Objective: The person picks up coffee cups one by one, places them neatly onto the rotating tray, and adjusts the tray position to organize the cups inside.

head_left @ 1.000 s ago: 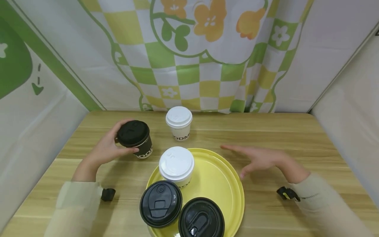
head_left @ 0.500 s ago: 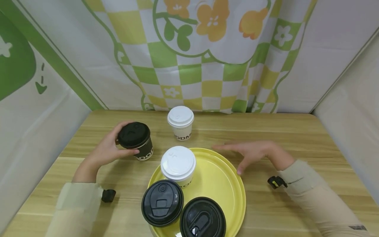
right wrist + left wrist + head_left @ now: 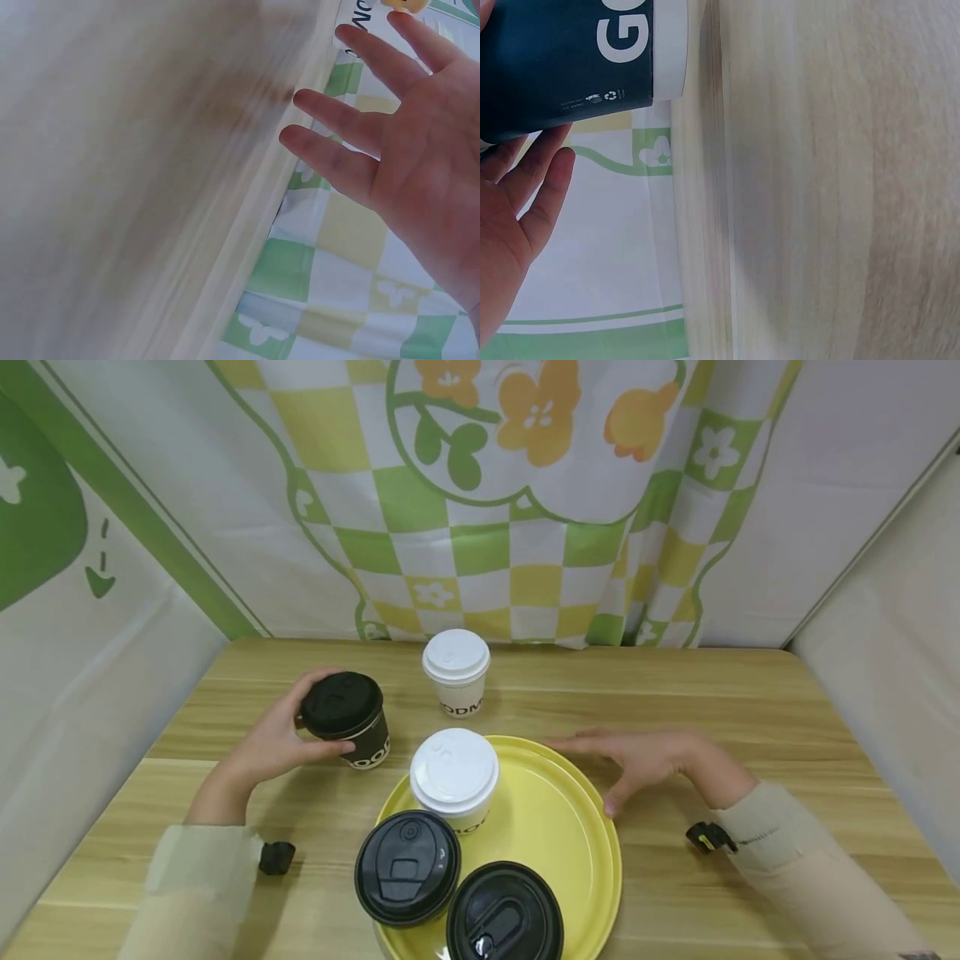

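Note:
My left hand is curled round a black paper coffee cup with a black lid, upright at the left of the tray. In the left wrist view, the cup's dark side and pale base show, the fingers behind it. On the other side, my right hand is spread at the right rim of a yellow round tray, thumb close to the edge. The right wrist view shows that palm with fingers apart and nothing held. On the tray stand a white-lidded cup and two black-lidded cups.
Another white-lidded cup stands behind the tray on the wooden table. A checked green and yellow curtain hangs along the table's back edge, with pale fabric walls at both sides.
Over the last second my right hand has moved left to the tray's rim, its thumb dipping slightly at the end. My left hand keeps hold of the black cup, almost unmoved.

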### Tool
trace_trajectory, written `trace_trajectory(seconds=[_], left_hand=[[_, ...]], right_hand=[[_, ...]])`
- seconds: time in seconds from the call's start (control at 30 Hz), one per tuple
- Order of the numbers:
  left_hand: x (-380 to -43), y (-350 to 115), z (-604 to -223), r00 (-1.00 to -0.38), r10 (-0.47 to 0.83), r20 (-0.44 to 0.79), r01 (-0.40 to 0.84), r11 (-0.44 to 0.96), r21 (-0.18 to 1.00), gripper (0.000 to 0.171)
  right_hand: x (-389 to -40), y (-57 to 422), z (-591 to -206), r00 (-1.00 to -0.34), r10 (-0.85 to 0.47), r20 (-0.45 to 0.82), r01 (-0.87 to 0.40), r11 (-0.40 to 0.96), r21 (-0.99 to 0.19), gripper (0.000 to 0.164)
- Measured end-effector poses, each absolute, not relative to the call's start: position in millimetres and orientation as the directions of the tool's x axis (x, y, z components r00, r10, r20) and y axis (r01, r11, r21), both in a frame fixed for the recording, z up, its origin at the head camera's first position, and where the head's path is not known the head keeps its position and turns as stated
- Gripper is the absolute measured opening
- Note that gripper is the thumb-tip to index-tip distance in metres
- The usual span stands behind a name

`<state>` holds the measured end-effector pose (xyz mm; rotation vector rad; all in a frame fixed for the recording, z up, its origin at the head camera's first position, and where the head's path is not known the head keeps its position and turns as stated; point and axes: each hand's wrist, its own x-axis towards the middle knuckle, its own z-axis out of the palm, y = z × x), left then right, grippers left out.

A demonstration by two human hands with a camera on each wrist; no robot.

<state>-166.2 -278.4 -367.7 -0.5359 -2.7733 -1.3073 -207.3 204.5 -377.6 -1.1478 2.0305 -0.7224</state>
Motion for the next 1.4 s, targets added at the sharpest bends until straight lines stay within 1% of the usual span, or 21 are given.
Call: trace_trajectory(seconds=[0.17,0.37,0.5,0.6,0.73,1.0,1.1,1.4], left_hand=[[-165.9,-278.2,-368.1,-0.938,0.298,0.175,0.325,0.591,0.738,0.094],[-164.6,-277.7,-367.6,-0.941,0.295,0.165,0.316,0.592,0.741,0.094],[-163.7,-277.9,-367.6,-0.942,0.291,0.166,0.315,0.605,0.731,0.094],[-163.2,-278.1,-367.6,-0.942,0.289,0.170,0.318,0.616,0.721,0.093],[-162.5,-277.9,-367.3,-0.942,0.289,0.172,0.321,0.618,0.718,0.094],[-161.9,-277.1,-366.6,-0.938,0.293,0.184,0.332,0.612,0.718,0.094],[-161.6,-276.9,-366.6,-0.938,0.291,0.190,0.335,0.611,0.718,0.094],[-160.3,-275.9,-367.9,-0.936,0.290,0.197,0.339,0.607,0.719,0.095]], right_hand=[[-199.9,208.6,-382.1,-0.374,-0.907,-0.195,-0.551,0.386,-0.740,0.110],[-188.1,213.5,-383.8,-0.422,-0.893,-0.153,-0.581,0.397,-0.711,0.109],[-179.0,217.8,-385.4,-0.472,-0.869,-0.149,-0.594,0.439,-0.675,0.108],[-171.3,220.6,-385.7,-0.520,-0.836,-0.174,-0.562,0.488,-0.668,0.109],[-161.7,222.7,-384.6,-0.559,-0.806,-0.194,-0.522,0.523,-0.673,0.113],[-147.8,225.7,-385.2,-0.597,-0.789,-0.147,-0.547,0.534,-0.645,0.112],[-141.9,227.0,-386.6,-0.619,-0.772,-0.142,-0.539,0.549,-0.638,0.113],[-131.0,227.7,-389.4,-0.655,-0.746,-0.119,-0.527,0.564,-0.635,0.116]])
